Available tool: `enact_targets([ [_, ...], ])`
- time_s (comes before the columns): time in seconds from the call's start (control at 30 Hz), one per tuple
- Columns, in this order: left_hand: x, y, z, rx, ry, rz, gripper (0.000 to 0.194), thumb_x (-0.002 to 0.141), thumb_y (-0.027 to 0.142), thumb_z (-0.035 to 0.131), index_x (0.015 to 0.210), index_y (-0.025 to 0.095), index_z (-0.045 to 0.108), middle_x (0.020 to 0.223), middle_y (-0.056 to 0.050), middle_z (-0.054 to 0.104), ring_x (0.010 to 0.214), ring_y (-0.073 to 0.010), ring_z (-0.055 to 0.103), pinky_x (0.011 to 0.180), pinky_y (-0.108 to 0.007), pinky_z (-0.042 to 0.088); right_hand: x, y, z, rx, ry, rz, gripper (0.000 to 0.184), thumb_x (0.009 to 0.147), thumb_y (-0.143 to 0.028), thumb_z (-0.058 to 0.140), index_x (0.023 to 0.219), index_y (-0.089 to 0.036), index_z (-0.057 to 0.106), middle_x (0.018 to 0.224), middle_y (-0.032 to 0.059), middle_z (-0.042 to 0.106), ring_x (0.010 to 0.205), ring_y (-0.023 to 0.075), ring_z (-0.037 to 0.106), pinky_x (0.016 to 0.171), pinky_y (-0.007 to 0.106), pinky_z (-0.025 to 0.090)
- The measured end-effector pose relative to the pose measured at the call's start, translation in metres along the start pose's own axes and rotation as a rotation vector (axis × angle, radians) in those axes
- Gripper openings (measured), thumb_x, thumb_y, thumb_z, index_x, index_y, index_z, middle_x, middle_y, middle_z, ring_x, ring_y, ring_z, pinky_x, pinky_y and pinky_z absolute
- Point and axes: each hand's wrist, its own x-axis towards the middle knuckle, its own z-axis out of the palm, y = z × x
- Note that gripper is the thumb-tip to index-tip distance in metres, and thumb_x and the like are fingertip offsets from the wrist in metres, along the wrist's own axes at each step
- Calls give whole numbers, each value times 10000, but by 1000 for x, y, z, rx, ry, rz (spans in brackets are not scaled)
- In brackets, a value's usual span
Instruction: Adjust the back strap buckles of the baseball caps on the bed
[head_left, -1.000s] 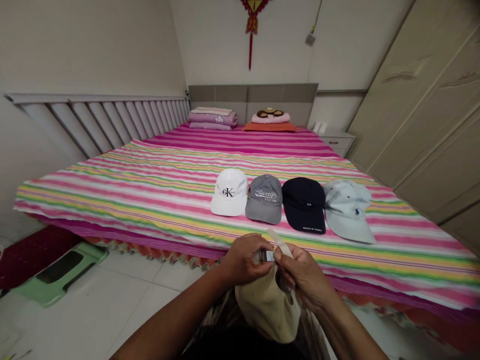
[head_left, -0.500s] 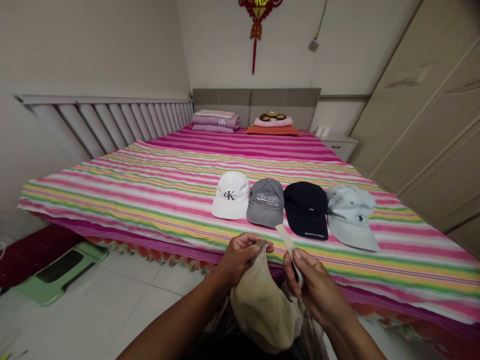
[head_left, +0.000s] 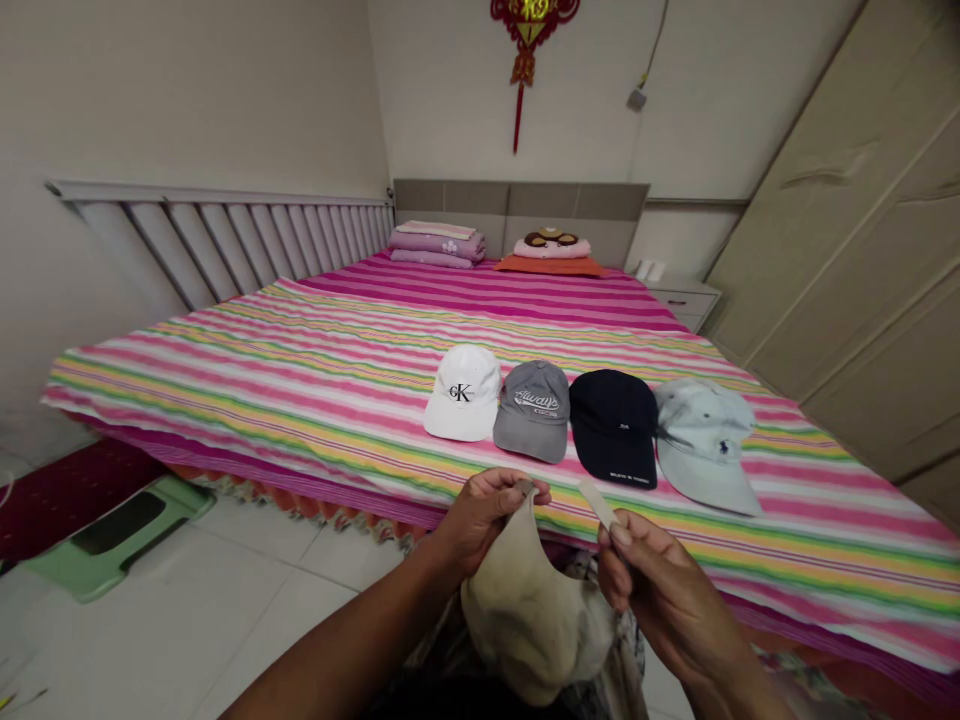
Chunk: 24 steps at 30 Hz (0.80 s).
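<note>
A beige cap (head_left: 525, 610) hangs below my hands, its back opening facing up. My left hand (head_left: 484, 515) pinches one side of that opening, where a small buckle end shows at the fingertips. Between thumb and fingers of my right hand (head_left: 660, 570) is the cap's pale strap (head_left: 598, 503), its free end sticking up toward the bed. In a row on the bed ahead sit a white cap (head_left: 463, 392), a grey cap (head_left: 532, 412), a dark navy cap (head_left: 615, 428) and a pale blue cap (head_left: 709, 445), brims toward me.
The bed (head_left: 300, 380) has a striped sheet and a side rail (head_left: 232, 235). Folded bedding (head_left: 435, 245) and a pink pillow (head_left: 553, 247) lie by the headboard. A green stool (head_left: 120, 535) stands on the floor at left. A wardrobe (head_left: 847, 250) rises at right.
My right hand has moved a little to the right with the strap, away from my left hand. The left hand keeps its hold on the cap. The view has shifted slightly.
</note>
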Motion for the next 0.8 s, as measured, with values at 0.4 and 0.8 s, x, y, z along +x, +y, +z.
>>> enact_targets([
  [0.4, 0, 1, 7, 50, -49, 19, 265, 543, 224, 761, 769, 112, 680, 828, -78, 671, 701, -133, 588, 680, -253, 425, 3, 0, 2, -44, 29, 20, 293, 705, -387, 638, 574, -148, 529, 412, -33, 472, 362, 49, 361, 428, 198, 258],
  [0.8, -2, 2, 12, 106, -76, -6, 309, 536, 216, 763, 815, 108, 682, 738, -54, 650, 604, -105, 559, 581, -221, 406, 3, -2, 2, -125, 19, 2, 335, 692, -379, 646, 517, -156, 468, 368, -63, 406, 348, 39, 289, 419, 209, 207],
])
